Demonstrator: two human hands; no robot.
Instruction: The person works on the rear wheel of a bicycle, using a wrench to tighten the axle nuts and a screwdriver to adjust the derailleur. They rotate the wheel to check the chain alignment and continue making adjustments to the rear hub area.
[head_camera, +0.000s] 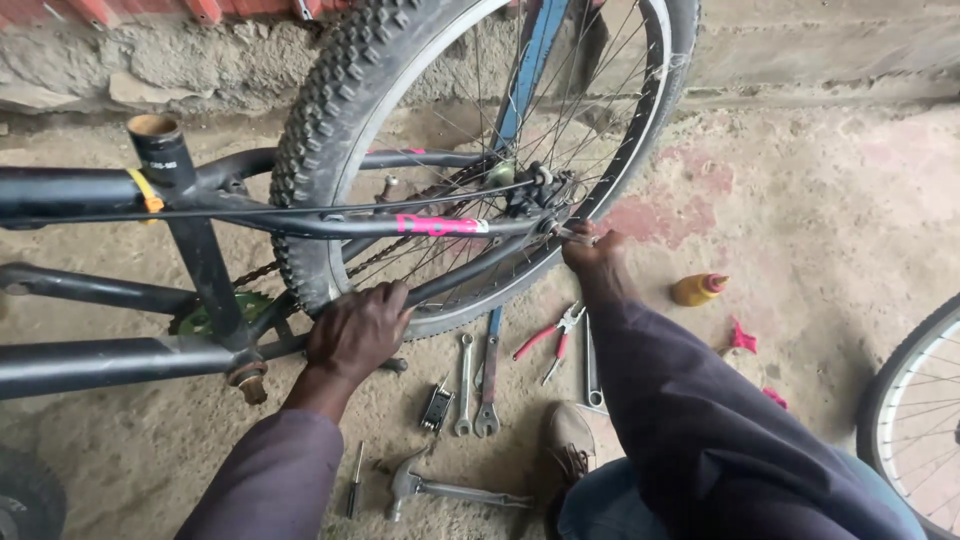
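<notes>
Your left hand (358, 330) clenches the black metal bicycle frame tube (450, 280) beside the knobby rear tyre (320, 130); your right hand (590, 250), arm outstretched, pinches a small tool at the axle (545, 225).

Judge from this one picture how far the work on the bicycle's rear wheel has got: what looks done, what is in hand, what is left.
Done: the rear wheel sits between the frame stays, and tools are laid out, including spanners, pliers and a hammer. In hand: the left hand grips the lower stay, while the right hand works at the axle end. Left: whether the axle is tight cannot be told; the tools lie uncollected.
</notes>
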